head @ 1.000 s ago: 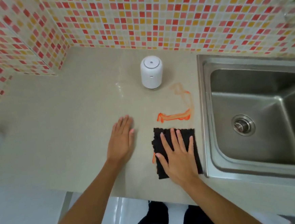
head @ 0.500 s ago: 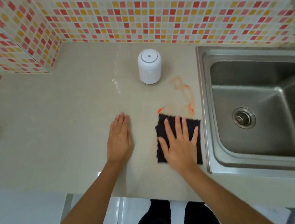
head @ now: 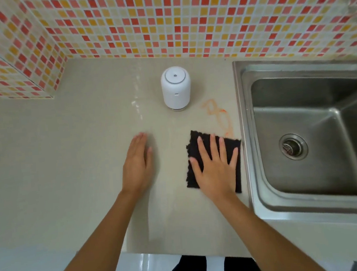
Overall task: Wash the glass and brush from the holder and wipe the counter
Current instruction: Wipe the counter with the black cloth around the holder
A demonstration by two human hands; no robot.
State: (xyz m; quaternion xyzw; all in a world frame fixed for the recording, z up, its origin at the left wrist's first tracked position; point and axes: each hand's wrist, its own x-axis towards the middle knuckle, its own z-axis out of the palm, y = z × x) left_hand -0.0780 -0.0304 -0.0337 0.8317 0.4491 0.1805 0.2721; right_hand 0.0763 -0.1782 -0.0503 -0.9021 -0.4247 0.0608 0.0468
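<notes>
Mosaic tiles in red, orange and cream (head: 164, 21) back a pale beige stone counter (head: 58, 166), with a stainless steel sink (head: 310, 199) set in at the right. Flat on the counter lies the left hand (head: 138, 166), fingers straight and together, holding nothing. Beside it the right hand (head: 216, 168) presses a black, rough-edged square cloth (head: 192, 147) down with spread fingers — the cloth's right edge sits just beside the sink rim. Faint orange smears (head: 218, 115) mark the counter between the cloth and a white cylindrical dispenser (head: 176, 88) standing upright near the wall.
</notes>
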